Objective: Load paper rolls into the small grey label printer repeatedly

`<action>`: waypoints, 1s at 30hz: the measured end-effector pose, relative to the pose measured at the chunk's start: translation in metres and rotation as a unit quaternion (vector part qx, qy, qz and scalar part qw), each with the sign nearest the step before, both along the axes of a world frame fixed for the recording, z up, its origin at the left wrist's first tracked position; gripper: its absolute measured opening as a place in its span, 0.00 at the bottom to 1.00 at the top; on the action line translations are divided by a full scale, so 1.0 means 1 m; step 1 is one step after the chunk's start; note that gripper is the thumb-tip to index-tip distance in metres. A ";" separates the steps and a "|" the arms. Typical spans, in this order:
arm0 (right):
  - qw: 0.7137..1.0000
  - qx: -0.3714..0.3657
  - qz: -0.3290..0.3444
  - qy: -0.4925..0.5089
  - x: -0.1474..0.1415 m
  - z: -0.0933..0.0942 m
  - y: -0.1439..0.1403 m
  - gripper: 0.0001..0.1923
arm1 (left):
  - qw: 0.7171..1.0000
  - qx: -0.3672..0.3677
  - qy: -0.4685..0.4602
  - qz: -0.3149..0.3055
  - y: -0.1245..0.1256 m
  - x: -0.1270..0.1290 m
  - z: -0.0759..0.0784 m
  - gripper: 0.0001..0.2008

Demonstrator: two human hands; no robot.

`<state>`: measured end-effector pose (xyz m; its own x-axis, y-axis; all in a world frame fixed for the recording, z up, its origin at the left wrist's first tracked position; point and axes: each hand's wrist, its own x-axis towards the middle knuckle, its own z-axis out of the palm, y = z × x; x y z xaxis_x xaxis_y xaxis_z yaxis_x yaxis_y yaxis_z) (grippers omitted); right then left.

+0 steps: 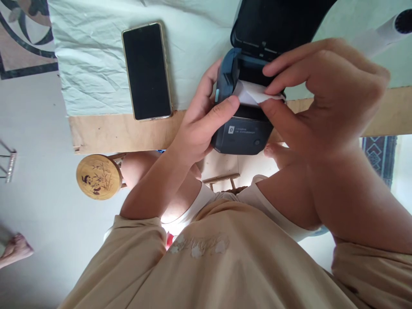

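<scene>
A small dark label printer (243,133) is held over the table's front edge, its black lid (277,25) swung up and back. My left hand (206,111) grips the printer's left side, with the thumb lying near the strip inside. White paper (249,92) lies across the printer's opening. The thumb and fingertips of my right hand (328,90) pinch the right end of this paper. How far the paper reaches inside the printer is hidden.
A smartphone (146,71) with a dark screen lies on the pale green cloth (93,56) covering the wooden table (128,133). A white roll (383,36) with a black end lies at the upper right. A round wooden stool (99,177) stands at the left; another person's foot (17,251) shows lower left.
</scene>
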<state>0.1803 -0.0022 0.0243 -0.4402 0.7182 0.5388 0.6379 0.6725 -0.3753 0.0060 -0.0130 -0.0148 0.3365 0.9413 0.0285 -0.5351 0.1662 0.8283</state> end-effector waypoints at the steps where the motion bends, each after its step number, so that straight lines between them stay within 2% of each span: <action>1: 1.000 0.017 0.004 0.001 0.001 0.000 0.000 0.03 | 1.000 0.002 -0.002 -0.003 0.000 0.000 0.001 0.16; 6: 0.998 0.027 0.052 0.005 0.004 0.002 -0.005 0.05 | 1.000 -0.003 -0.007 0.029 -0.004 0.005 0.006 0.15; 9: 0.996 0.033 0.082 -0.016 0.002 0.001 -0.009 0.06 | 0.999 -0.006 -0.018 0.038 -0.004 0.006 0.004 0.14; 11: 0.995 0.043 0.091 -0.025 0.001 0.000 -0.010 0.07 | 0.999 0.019 -0.023 0.021 -0.001 0.005 -0.001 0.17; 12: 0.994 0.047 0.095 -0.027 0.000 0.000 -0.010 0.07 | 0.998 0.054 -0.035 0.004 0.000 0.003 -0.005 0.21; 16: 0.992 0.043 0.118 -0.019 0.001 0.000 -0.009 0.06 | 0.998 0.046 0.034 0.013 0.005 0.000 -0.020 0.31; 19: 0.996 0.021 0.085 0.007 0.004 0.002 -0.007 0.05 | 0.994 0.057 0.085 0.025 0.009 0.000 -0.028 0.40; 23: 0.999 -0.038 0.022 -0.012 0.007 0.003 -0.007 0.08 | 0.992 0.086 0.089 0.028 0.016 0.001 -0.038 0.48; 30: 0.996 -0.080 0.014 -0.042 0.004 0.009 -0.013 0.10 | 0.988 0.132 0.067 0.048 0.020 0.001 -0.047 0.45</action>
<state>0.1838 -0.0155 0.0332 -0.4996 0.7788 0.3793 0.6530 0.6263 -0.4258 0.0069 0.0068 -0.0622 0.2625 0.9349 0.2389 -0.4211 -0.1118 0.9001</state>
